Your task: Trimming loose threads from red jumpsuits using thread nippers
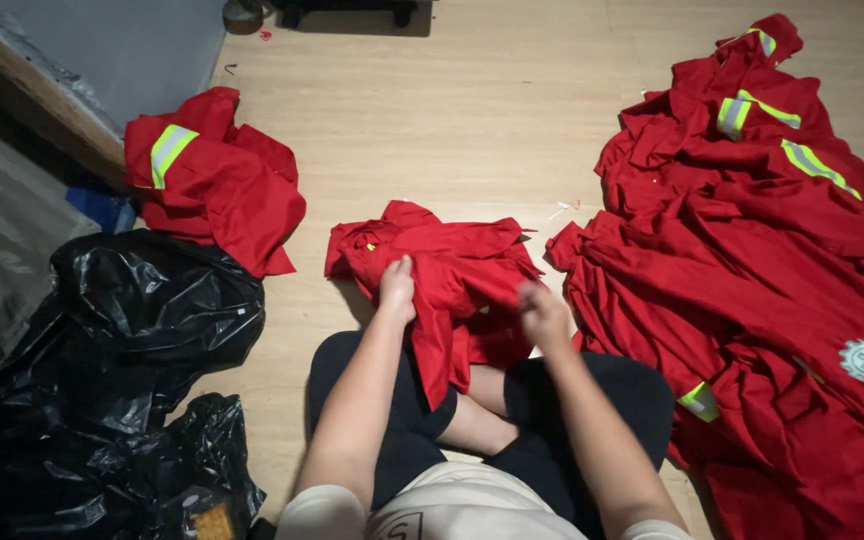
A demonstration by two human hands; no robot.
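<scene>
Left hand (397, 287): fingers closed on a fold of the red garment (452, 270), which lies on the wooden floor (472, 110) and over the person's crossed legs; right hand (544, 315): blurred, touching the same garment, grip cannot be told; red pile (752, 260) right of the fingers; black bags (142, 320) left.
</scene>
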